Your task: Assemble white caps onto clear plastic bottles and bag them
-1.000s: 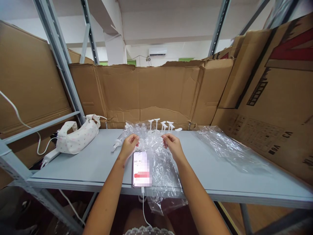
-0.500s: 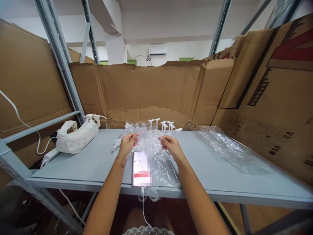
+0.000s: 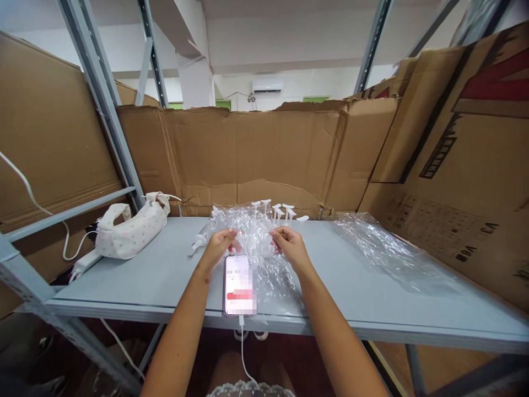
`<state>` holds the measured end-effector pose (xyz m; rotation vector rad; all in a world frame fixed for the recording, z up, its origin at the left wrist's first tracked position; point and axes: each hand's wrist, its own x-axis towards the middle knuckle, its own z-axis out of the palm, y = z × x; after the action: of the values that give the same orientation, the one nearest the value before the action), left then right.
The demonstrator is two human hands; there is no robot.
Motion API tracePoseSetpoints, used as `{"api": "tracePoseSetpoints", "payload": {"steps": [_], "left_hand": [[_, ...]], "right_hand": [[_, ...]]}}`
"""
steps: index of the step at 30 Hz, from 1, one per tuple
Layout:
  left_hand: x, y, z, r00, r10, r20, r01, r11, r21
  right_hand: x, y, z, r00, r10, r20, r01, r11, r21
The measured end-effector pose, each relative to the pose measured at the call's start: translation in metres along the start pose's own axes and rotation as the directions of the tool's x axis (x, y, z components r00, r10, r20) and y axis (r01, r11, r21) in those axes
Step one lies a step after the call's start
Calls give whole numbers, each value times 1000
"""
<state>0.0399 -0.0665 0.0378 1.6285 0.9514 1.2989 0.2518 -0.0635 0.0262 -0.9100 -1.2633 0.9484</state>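
Both hands, left (image 3: pixel 219 245) and right (image 3: pixel 289 245), pinching clear plastic bag (image 3: pixel 258 248) above bench (image 3: pixel 165 275) (seemingly empty); white pumps (image 3: pixel 275 210) waiting behind, unpacked.

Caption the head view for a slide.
Both hands, left hand and right hand, pinch a clear plastic bag above a phone on a grey table.

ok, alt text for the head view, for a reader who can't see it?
Both hands, left hand and right hand, pinch a clear plastic bag above a grey shelf. A charging phone lies between the forearms. White pump heads stand behind, a floral pouch lies left, and cardboard walls surround the shelf.
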Motion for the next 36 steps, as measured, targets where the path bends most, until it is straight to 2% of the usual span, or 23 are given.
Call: {"api": "tracePoseSetpoints", "payload": {"steps": [2, 3, 5, 7, 10, 12, 15, 18, 20, 22, 23, 25, 28, 30, 31, 32, 34, 36], "left_hand": [[0, -1, 1, 988, -68, 137, 60, 996, 60], [0, -2, 2, 983, -88, 159, 77, 994, 76], [2, -5, 2, 991, -78, 107, 71, 995, 68], [4, -6, 1, 999, -35, -5, 35, 999, 41], [6, -8, -1, 989, 26, -147, -21, 999, 30], [6, -9, -1, 982, 52, -179, -50, 999, 20], [4, -8, -2, 980, 75, -182, -78, 997, -7], [2, -5, -2, 989, 82, -120, -87, 996, -37], [1, -4, -1, 999, 34, 0, -34, 998, -44], [0, -4, 1, 992, -36, 125, 39, 999, -24], [1, -4, 2, 986, -62, 158, 64, 998, -10], [2, -6, 3, 988, -74, 135, 75, 997, 2], [4, -6, 3, 999, -29, -18, 29, 1000, 3], [4, -5, 2, 997, -3, -82, 2, 1000, -13], [4, -4, 1, 997, -5, -78, 2, 1000, -29], [3, -3, 1, 999, -18, -48, 15, 999, -49], [0, -2, 1, 994, -73, 83, 78, 995, -63], [-2, -2, 3, 963, -141, 229, 150, 988, -25]], "right_hand": [[0, -3, -1, 996, -13, -88, 16, 999, 39], [0, -4, -2, 993, -19, -113, 25, 998, 53], [0, -5, -1, 996, -6, -92, 12, 998, 65], [0, -5, 0, 1000, 21, -10, -20, 999, 44], [-1, -2, 1, 997, 12, 76, -11, 1000, -16], [-2, 0, 2, 998, -14, 61, 16, 999, -28], [-1, 2, 1, 999, -21, -24, 21, 1000, 3], [0, 0, -2, 992, -20, -124, 29, 997, 77], [1, -2, -4, 983, -27, -182, 50, 991, 125], [0, -4, -4, 982, -19, -186, 49, 986, 161], [-1, -6, -4, 989, -7, -151, 32, 985, 170], [-3, -8, -3, 999, 30, -25, -26, 988, 150], [-5, -7, 0, 986, 85, 144, -95, 993, 63], [-5, -5, 1, 980, 89, 178, -95, 995, 29], [-5, -4, 1, 982, 79, 173, -84, 996, 24], [-5, -3, 0, 986, 65, 155, -70, 997, 27], [-3, -2, -1, 995, 40, 94, -45, 998, 52], [-3, -3, -2, 999, 27, 41, -31, 994, 104]]}}
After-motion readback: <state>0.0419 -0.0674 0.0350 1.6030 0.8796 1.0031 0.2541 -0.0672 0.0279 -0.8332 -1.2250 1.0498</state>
